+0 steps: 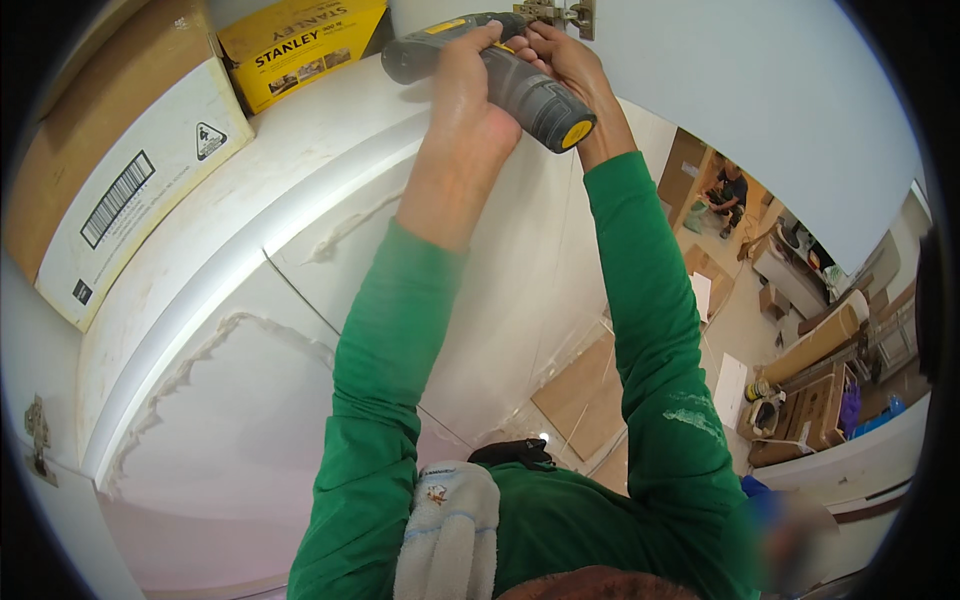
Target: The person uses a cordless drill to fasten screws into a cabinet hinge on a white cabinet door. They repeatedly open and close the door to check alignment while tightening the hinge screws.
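My left hand [468, 95] is wrapped round the grip of a black and yellow cordless drill [540, 105], thumb over its body. The drill's nose points right, toward a metal cabinet hinge [575, 14] on a white door panel [760, 90]. Close by the drill's nose, just below the hinge, my right hand [572, 62] has its fingers curled together. Whatever those fingers may pinch is hidden. Both forearms reach up in green sleeves.
A yellow box [305, 50] and a large cardboard box [150, 175] sit on the white shelf [290, 165] at left. Another hinge [38, 440] is at the left edge. Boards, boxes and tools lie on the floor at right, where another person [728, 195] crouches farther off.
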Demonstrator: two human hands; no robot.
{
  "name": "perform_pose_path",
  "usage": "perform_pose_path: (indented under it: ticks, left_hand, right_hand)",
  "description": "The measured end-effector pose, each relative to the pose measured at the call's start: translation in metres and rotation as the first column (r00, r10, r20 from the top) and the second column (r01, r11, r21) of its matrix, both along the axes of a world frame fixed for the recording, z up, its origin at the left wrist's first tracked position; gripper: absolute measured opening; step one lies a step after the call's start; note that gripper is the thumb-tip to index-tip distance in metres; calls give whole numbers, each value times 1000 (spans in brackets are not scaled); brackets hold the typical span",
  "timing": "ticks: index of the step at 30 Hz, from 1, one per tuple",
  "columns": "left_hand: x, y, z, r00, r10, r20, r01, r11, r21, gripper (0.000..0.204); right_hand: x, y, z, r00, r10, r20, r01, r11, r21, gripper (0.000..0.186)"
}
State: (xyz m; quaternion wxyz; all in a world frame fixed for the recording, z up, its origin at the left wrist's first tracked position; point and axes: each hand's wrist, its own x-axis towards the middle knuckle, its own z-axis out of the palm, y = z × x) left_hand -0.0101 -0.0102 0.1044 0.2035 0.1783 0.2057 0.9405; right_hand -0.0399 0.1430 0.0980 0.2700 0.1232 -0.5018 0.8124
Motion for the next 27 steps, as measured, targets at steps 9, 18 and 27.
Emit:
perform_pose_path:
  ticks: [9,18,27]
  left_hand:
    - [-7,1,-2,1000,-22,-8,22,1000,18,40]
    - [-14,-1,-5,998,-56,-4,57,998,31,40]
    - [-2,1,7,999,10,33,-9,999,-33,22]
  right_hand:
    - [-9,5,0,1000,12,-8,-12,999,43,49]
    - [-7,4,1,1000,-8,25,7,999,50,47]
    - [-6,-1,2,1000,6,-6,-6,998,-68,47]
